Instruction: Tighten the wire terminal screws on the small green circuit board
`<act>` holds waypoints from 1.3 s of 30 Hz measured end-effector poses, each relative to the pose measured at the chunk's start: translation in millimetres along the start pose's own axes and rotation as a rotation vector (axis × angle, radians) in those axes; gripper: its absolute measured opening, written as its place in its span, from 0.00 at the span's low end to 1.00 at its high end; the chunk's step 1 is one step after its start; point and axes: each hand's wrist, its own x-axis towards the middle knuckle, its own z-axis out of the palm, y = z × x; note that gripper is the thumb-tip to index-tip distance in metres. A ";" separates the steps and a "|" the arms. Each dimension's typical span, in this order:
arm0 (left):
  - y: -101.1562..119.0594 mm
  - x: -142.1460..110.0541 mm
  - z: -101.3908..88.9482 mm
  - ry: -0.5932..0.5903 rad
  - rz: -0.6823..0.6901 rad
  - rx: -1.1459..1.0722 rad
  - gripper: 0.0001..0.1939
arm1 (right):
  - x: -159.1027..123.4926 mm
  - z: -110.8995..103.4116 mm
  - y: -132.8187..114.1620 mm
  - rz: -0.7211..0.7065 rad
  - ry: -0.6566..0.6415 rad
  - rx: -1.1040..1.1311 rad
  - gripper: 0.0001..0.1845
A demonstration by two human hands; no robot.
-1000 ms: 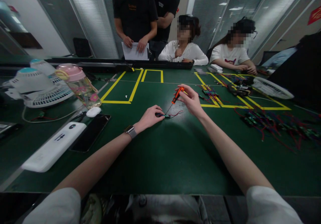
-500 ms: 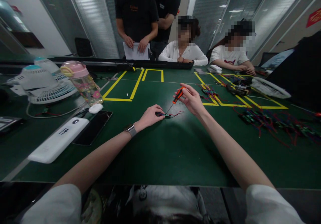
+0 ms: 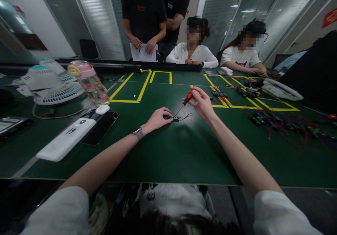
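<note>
My right hand [image 3: 201, 102] grips an orange and black screwdriver [image 3: 189, 97] by its handle. The screwdriver tilts down to the left, its thin shaft reaching a small green circuit board [image 3: 176, 118] on the table. Thin red and dark wires [image 3: 187, 116] trail off the board to the right. My left hand [image 3: 160, 118] lies low on the table with fingers closed on the board's left end, where a small black part [image 3: 166, 116] shows between them. Whether the tip sits in a screw is too small to tell.
Left of my arm are a white power bank [image 3: 68, 138], a dark phone [image 3: 101, 128], a pink-lidded bottle [image 3: 89, 84] and white fans [image 3: 56, 87]. Wired circuit boards [image 3: 286, 124] lie piled at the right. Yellow tape [image 3: 123, 100] marks the green table [image 3: 168, 157]. Several people are across it.
The view has tilted slightly, so the table sits a little differently in frame. My hands, the screwdriver and the circuit board keep almost the same places relative to one another.
</note>
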 end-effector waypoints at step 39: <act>-3.0 1.2 -0.7 -0.014 0.055 -0.079 0.07 | -19.0 16.0 -5.3 -0.069 0.119 -0.059 0.15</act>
